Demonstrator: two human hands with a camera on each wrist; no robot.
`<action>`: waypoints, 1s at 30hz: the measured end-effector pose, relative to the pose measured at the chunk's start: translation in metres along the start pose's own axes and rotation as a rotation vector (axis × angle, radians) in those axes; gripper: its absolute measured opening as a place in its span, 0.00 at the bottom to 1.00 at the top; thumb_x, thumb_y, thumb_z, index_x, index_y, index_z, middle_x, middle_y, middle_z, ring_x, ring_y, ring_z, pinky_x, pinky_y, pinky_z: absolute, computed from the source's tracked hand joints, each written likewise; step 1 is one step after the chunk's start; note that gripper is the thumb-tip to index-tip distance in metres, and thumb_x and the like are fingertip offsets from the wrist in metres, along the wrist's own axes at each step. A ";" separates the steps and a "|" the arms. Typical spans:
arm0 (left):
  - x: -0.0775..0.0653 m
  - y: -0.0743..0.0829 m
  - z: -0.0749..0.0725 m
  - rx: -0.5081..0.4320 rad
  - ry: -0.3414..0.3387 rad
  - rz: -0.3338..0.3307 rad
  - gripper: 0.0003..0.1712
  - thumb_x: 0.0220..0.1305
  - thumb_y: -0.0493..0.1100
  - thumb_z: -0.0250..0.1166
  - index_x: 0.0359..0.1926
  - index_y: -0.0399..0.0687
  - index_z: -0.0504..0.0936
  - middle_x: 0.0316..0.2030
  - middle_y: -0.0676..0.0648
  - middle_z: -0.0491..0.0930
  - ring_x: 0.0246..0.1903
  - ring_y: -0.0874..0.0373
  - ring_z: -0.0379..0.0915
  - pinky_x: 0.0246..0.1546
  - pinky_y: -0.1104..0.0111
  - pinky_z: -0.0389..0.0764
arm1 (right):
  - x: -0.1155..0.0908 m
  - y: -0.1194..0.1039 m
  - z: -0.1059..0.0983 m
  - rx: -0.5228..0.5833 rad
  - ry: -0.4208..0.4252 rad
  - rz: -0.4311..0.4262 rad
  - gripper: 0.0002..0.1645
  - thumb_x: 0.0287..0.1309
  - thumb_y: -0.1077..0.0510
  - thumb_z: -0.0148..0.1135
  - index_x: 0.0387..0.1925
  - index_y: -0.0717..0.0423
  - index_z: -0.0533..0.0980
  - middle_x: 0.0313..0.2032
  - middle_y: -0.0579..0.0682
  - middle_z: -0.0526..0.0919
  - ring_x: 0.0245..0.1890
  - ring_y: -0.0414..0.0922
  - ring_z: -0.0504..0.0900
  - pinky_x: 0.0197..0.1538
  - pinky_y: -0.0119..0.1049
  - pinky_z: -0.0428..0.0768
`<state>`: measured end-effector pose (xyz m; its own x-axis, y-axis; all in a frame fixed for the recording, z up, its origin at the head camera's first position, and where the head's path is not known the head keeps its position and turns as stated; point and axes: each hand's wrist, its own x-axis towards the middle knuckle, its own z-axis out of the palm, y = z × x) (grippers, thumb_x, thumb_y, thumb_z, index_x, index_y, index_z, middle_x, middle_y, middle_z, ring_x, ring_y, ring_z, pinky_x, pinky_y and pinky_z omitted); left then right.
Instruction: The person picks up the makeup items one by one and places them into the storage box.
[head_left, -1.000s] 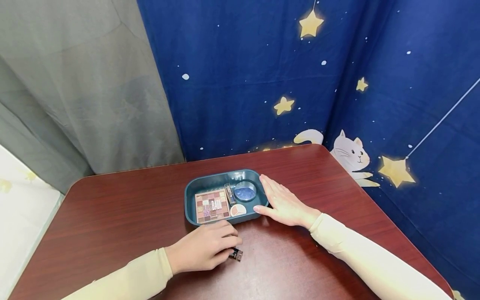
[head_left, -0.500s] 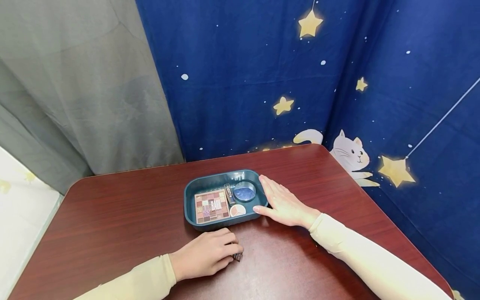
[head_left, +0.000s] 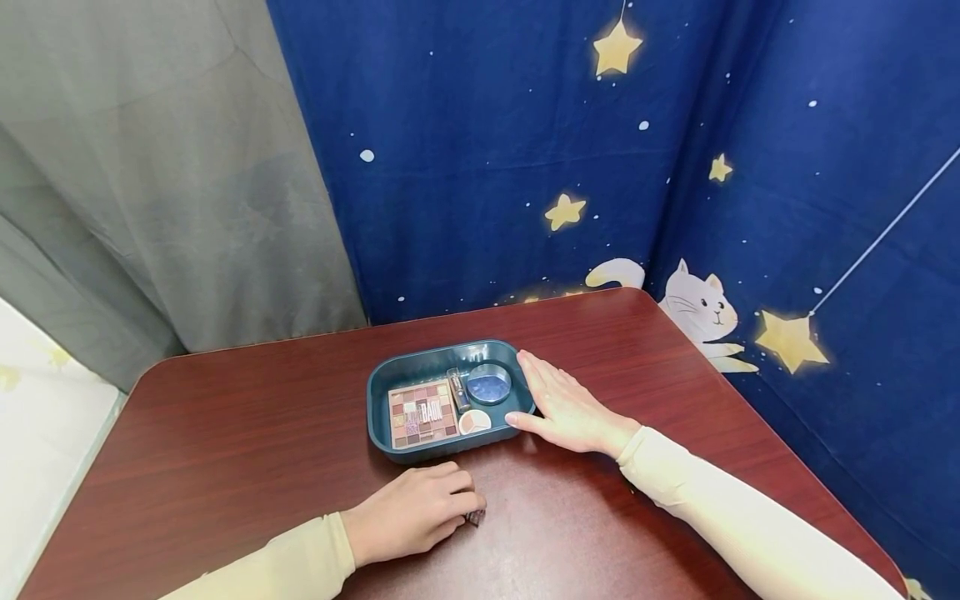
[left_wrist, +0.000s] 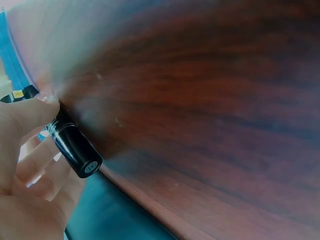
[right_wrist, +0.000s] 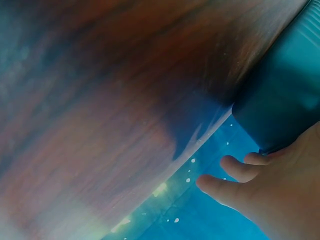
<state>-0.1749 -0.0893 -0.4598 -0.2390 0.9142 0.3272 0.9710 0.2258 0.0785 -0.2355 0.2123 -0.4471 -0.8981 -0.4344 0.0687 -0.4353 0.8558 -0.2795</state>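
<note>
My left hand (head_left: 417,513) is low over the table, just in front of the tray. It pinches a black lipstick tube (left_wrist: 75,147) between thumb and fingers; a round label shows on the tube's end. Only the lipstick's tip shows past the fingers in the head view. My right hand (head_left: 568,408) rests with straight fingers along the right end of the dark teal tray (head_left: 427,452). Inside the tray lie an eyeshadow palette (head_left: 422,417), another lipstick (head_left: 459,392) with a clear cap, a round blue-topped case (head_left: 489,387) and a small white disc (head_left: 475,422) with coloured sections.
The reddish-brown wooden table (head_left: 247,433) has rounded corners. Behind it hang a grey curtain (head_left: 180,183) and a blue curtain (head_left: 480,167) printed with stars and a cat. A white surface (head_left: 45,467) borders the table at the left.
My left hand has drawn back a little from the tray, toward me, with the lipstick, and its fingers cover more of the tube. My right hand and the tray have stayed put.
</note>
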 end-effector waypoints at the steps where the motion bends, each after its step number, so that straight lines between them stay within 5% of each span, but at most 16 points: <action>1: 0.000 0.000 0.000 -0.002 -0.003 -0.003 0.14 0.61 0.40 0.71 0.46 0.60 0.81 0.37 0.62 0.74 0.40 0.66 0.69 0.40 0.73 0.75 | 0.000 0.000 0.000 0.001 -0.002 0.001 0.64 0.60 0.17 0.39 0.81 0.52 0.38 0.80 0.49 0.43 0.78 0.46 0.45 0.73 0.55 0.53; 11: 0.000 0.002 -0.004 0.001 -0.013 -0.015 0.15 0.60 0.41 0.72 0.46 0.61 0.80 0.37 0.63 0.73 0.39 0.67 0.69 0.37 0.75 0.75 | 0.000 -0.001 0.000 -0.002 -0.008 0.004 0.64 0.60 0.16 0.39 0.81 0.52 0.38 0.80 0.48 0.42 0.78 0.46 0.45 0.74 0.55 0.53; 30: 0.003 -0.004 -0.025 -0.051 -0.029 -0.069 0.15 0.61 0.41 0.73 0.47 0.59 0.81 0.39 0.61 0.74 0.41 0.67 0.70 0.46 0.76 0.76 | 0.001 0.000 0.001 -0.001 0.005 -0.006 0.63 0.61 0.17 0.39 0.81 0.53 0.38 0.79 0.49 0.43 0.77 0.47 0.46 0.72 0.58 0.55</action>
<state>-0.1795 -0.0955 -0.4359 -0.3044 0.9066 0.2923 0.9510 0.2718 0.1475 -0.2363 0.2118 -0.4478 -0.8957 -0.4382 0.0752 -0.4409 0.8535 -0.2779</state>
